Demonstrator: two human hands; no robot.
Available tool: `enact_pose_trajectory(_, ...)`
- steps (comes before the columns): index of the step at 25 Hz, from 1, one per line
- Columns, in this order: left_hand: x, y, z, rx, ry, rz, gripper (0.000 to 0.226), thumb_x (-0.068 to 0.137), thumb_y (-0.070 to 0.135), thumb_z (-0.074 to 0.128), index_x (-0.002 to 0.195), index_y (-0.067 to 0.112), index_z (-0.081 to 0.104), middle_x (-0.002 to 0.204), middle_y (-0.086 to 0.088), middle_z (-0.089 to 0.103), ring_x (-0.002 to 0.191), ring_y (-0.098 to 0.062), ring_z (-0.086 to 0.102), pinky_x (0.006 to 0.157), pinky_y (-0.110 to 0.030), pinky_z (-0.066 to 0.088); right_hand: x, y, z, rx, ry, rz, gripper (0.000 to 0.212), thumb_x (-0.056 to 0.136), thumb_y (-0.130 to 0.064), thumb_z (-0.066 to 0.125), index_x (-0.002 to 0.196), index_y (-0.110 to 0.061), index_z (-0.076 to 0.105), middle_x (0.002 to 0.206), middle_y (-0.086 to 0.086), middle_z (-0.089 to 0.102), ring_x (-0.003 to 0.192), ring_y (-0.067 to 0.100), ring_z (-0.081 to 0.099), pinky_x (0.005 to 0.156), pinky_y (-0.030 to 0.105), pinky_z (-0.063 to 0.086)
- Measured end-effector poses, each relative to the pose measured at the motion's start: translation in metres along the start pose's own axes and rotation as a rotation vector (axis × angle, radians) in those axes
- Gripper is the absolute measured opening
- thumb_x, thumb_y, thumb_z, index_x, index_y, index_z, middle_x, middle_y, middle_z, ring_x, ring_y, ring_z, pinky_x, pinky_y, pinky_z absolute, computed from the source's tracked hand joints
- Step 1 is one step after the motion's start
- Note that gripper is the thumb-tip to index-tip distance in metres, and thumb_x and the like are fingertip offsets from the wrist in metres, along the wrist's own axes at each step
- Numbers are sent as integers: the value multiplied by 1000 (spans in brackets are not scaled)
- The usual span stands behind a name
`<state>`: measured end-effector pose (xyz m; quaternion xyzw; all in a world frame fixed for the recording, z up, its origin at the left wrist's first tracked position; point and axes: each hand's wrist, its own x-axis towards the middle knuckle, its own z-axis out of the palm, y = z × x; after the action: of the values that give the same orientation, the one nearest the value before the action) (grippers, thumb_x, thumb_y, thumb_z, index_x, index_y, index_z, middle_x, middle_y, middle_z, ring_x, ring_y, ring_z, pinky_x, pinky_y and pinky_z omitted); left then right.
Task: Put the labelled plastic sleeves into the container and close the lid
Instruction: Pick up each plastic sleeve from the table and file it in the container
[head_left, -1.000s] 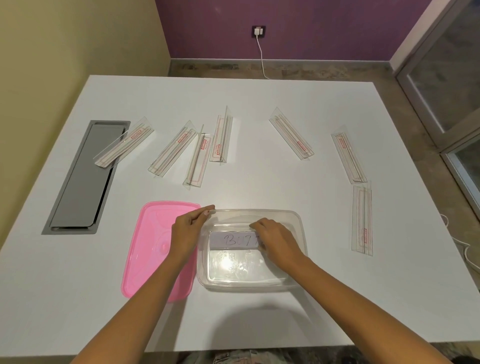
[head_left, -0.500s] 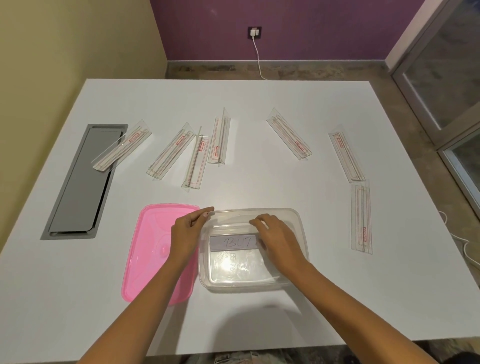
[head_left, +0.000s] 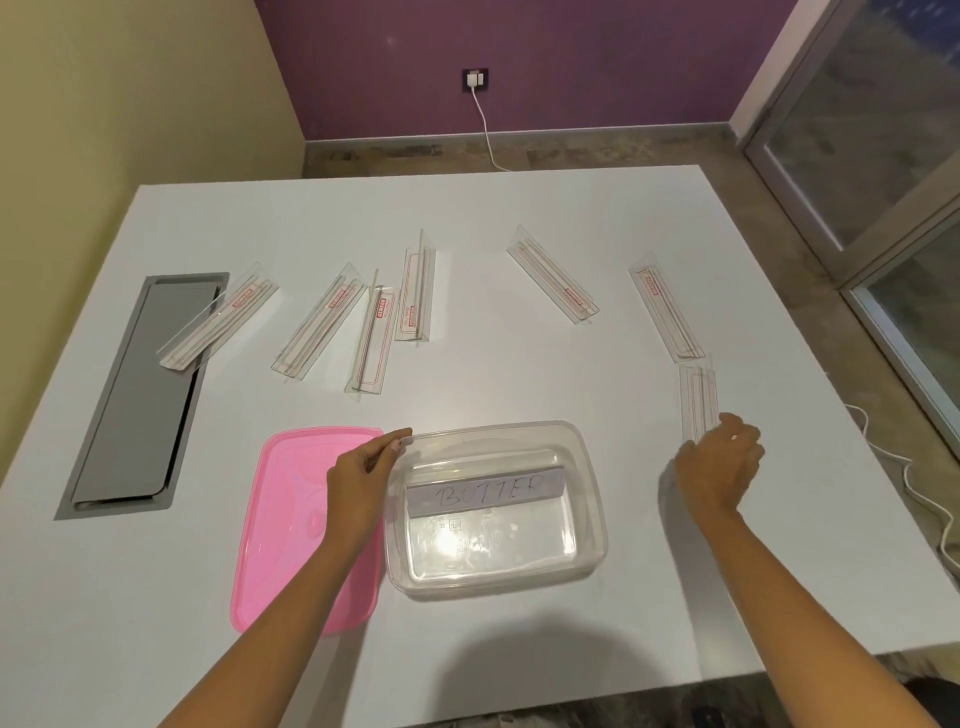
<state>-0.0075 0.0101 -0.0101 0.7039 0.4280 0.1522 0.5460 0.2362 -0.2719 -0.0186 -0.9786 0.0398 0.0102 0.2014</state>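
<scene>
- Reaching out to the right side of the white counter (head_left: 519, 208), the person's right hand (head_left: 719, 467) rests on the near end of the nearest plastic sleeve (head_left: 698, 400), fingers curled over it; whether the grip has closed cannot be told, since the hand covers that end.
- That sleeve lies with its long axis running almost straight away from the person, its far end pointing toward the purple wall, so the hand meets it end-on.
- The left hand (head_left: 363, 478) pinches the far-left rim of the clear container (head_left: 592, 499), loosely closed, steadying it; the right hand is plainly the nearer one to this sleeve.
- One sleeve marked "BUTTER" (head_left: 485, 493) already lies crosswise in the container, long axis left to right.
- The pink lid (head_left: 291, 519) lies flat just left of the container, partly under the left forearm.
- Six more sleeves fan across the far counter, the leftmost (head_left: 218, 317) overhanging a grey cable hatch (head_left: 130, 405).
- A quarter turn appears needed for the grasped sleeve to match the container's length.
</scene>
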Motion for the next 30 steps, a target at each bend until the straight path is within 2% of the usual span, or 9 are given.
enact_pose_trajectory(2, 0, 0, 0, 9, 0, 7, 22, 92, 24, 57, 109, 24, 72, 101, 15, 70, 91, 10, 60, 80, -6, 42, 7, 12, 6, 21, -69, 148, 53, 78, 8, 62, 126, 5, 40, 123, 30, 49, 107, 46, 51, 92, 50, 45)
enact_pose_trajectory(5, 1, 0, 0, 10, -6, 6, 22, 92, 24, 57, 109, 23, 72, 101, 17, 70, 90, 15, 58, 76, 2, 42, 11, 19, 12, 53, -111, 135, 52, 75, 13, 59, 123, 1, 41, 111, 27, 62, 98, 42, 62, 89, 47, 48)
enact_pose_trajectory(11, 0, 0, 1, 3, -3, 3, 23, 92, 24, 57, 109, 22, 72, 100, 17, 70, 87, 21, 57, 74, 5, 41, 19, 12, 10, 192, -119, 321, 40, 87, -3, 48, 126, -8, 43, 121, 21, 62, 107, 38, 60, 97, 45, 40)
enact_pose_trajectory(15, 0, 0, 1, 13, 0, 5, 23, 92, 25, 57, 110, 24, 71, 101, 18, 69, 88, 19, 55, 78, -2, 40, 13, 2, -12, 553, -358, 451, 48, 88, -51, 53, 110, -10, 59, 98, 9, 63, 87, 29, 59, 77, 38, 49)
enact_pose_trajectory(17, 0, -1, 1, 19, 0, 7, 23, 92, 25, 56, 110, 23, 71, 102, 18, 68, 88, 21, 54, 78, 0, 40, 1, -4, -26, 882, -517, 475, 37, 77, -53, 68, 98, -22, 66, 82, -4, 64, 66, 15, 59, 55, 27, 48)
enact_pose_trajectory(19, 0, -1, 2, 14, 3, 3, 23, 92, 25, 57, 110, 22, 71, 101, 18, 68, 86, 23, 55, 76, 2, 40, -8, -8, -36, 1163, -650, 446, 28, 79, -39, 72, 104, -26, 67, 78, -6, 72, 57, 10, 65, 43, 21, 47)
enact_pose_trajectory(23, 0, -1, 1, 13, 6, -7, 23, 92, 26, 57, 109, 23, 72, 103, 14, 71, 88, 20, 57, 79, -1, 41, -23, -26, -49, 1198, -815, 182, 20, 85, -29, 67, 104, -24, 71, 96, -9, 76, 85, 5, 72, 62, 17, 57)
enact_pose_trajectory(26, 0, 0, 1, 17, 1, -11, 22, 92, 27, 57, 107, 26, 72, 103, 14, 72, 90, 18, 56, 83, -7, 43, -36, -44, -58, 884, -851, -184, 35, 79, -26, 74, 110, -37, 67, 106, -19, 72, 98, -6, 65, 76, 9, 53)
enact_pose_trajectory(30, 2, -1, -3, -41, -30, -40, 20, 91, 27, 58, 105, 30, 72, 100, 16, 71, 98, 6, 61, 98, -30, 49, -51, -71, -53, 390, -912, -685, 64, 70, -27, 82, 129, -28, 56, 113, -10, 63, 103, -4, 59, 91, 9, 43)
